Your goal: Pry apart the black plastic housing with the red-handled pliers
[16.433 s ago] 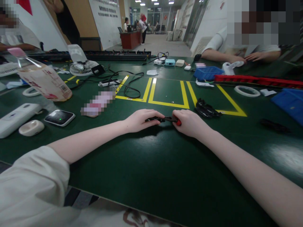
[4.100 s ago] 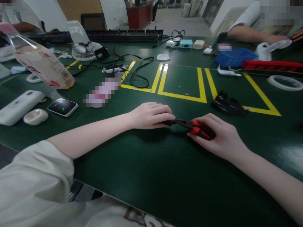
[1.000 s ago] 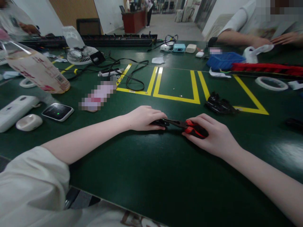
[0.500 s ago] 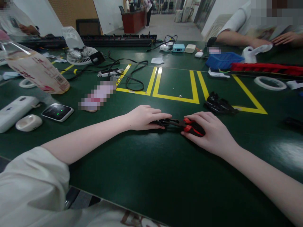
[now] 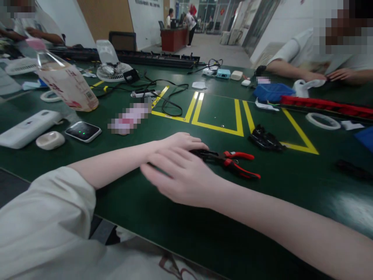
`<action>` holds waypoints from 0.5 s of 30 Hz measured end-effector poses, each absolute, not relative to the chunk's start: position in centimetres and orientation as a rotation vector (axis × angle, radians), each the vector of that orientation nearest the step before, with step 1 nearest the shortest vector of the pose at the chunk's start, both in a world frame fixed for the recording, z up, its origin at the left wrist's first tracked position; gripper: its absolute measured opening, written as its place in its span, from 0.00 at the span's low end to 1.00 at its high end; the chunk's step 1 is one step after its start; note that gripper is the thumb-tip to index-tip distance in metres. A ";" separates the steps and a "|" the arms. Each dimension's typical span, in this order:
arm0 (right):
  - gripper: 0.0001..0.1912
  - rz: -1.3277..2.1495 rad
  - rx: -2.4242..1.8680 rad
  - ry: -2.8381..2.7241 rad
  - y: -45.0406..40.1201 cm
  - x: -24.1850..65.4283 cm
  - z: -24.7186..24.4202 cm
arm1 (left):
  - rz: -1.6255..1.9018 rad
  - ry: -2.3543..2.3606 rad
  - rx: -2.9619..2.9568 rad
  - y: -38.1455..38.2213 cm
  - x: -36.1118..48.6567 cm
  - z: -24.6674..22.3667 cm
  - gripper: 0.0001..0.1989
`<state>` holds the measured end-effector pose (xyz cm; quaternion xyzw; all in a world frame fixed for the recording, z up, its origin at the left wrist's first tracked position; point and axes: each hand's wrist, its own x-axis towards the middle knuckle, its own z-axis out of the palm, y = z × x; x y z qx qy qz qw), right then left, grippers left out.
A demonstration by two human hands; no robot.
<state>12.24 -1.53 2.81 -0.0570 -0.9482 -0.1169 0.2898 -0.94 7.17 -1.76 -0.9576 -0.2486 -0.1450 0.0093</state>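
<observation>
Red-handled pliers [image 5: 237, 165] lie on the green table with their handles spread apart. Beside the jaws is a black part [image 5: 201, 153], which my left hand [image 5: 182, 142] grips under its fingers; much of the part is hidden. My right hand [image 5: 183, 175] is off the pliers, in front of my left hand and wrist, its fingers slightly apart and holding nothing. To the right of the pliers a pile of black pieces [image 5: 265, 139] rests on the yellow tape.
At the left are a tilted bottle [image 5: 70, 85], a white power bank [image 5: 30, 128], a cream case [image 5: 50, 140] and a small device with a screen [image 5: 83, 131]. Farther back are a fan [image 5: 115, 72], cables, a blue tray [image 5: 272, 93] and a red strip [image 5: 326, 105]. A person sits across.
My right hand has let go of the pliers and moved left to my left wrist. The plier handles have spread open. The view has shifted slightly.
</observation>
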 end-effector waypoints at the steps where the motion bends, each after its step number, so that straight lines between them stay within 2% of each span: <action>1: 0.16 -0.323 -0.009 -2.578 -1.6 9.7 2.4 | -0.465 -0.754 -3.009 7.2 -1.0 -1.7 0.16; 6: 0.22 -0.237 0.223 -2.715 -1.0 -0.2 0.3 | -0.496 -0.686 -3.060 7.4 -1.2 -1.8 0.19; 8: 0.24 -0.215 0.181 -2.721 -1.1 -2.0 0.1 | -0.498 -0.700 -3.052 7.5 -1.2 -2.0 0.18; 15: 0.20 -0.251 -0.066 -2.735 -3.4 0.3 0.2 | -0.544 -0.668 -3.041 7.7 -1.1 -2.4 0.18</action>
